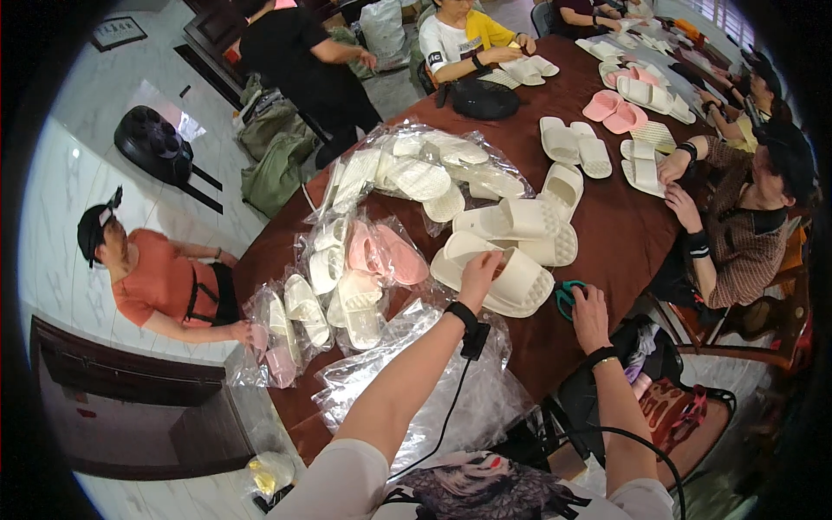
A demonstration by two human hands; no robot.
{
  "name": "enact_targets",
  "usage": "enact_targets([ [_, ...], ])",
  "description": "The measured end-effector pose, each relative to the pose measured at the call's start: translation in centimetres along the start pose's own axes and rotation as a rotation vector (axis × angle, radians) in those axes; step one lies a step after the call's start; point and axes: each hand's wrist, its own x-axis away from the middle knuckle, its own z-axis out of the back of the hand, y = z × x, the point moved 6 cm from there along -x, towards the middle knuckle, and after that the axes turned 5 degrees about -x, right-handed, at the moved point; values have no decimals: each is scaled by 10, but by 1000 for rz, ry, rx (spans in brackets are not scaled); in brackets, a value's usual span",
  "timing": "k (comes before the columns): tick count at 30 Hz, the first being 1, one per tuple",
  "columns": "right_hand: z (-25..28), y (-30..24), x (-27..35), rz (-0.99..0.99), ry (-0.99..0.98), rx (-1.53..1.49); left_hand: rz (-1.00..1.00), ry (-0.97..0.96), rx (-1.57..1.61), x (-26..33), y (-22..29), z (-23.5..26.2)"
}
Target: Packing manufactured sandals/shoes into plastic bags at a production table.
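Note:
My left hand (482, 276) is at a cream slipper (517, 284) near the table's front edge, its fingers closed at the strap and partly hidden there. In my right hand (591, 317), just to the right, is a pair of teal-handled scissors (568, 298); its blades cannot be made out. Right behind the slipper under my left hand lie more cream slippers (524, 219), overlapping one another. Clear plastic bags (425, 364) are spread flat beneath my left forearm.
Bagged cream slippers (407, 169) and bagged pink slippers (387, 251) lie to the left on the brown tablecloth (598, 234). A person in orange (169, 286) touches bags at the left edge. Other people sit along the table, handling slippers. A black cable runs by my right arm.

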Motion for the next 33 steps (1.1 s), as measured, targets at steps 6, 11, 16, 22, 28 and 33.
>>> enact_targets([
  [6,2,-1,6,51,-225,91,76,171,39,11,30,-23],
  [11,10,0,13,-58,-331,-7,-204,439,-559,-2,22,13],
  [16,35,37,37,-334,-274,-732,-212,367,-611,9,46,-20],
  [22,50,0,4,-343,-291,-614,-204,403,-537,20,43,-28],
  [28,51,4,-8,-239,-255,-309,-198,309,-595,15,49,-45],
  [33,50,12,-11,-206,-364,-197,-254,159,-415,28,54,-66],
])
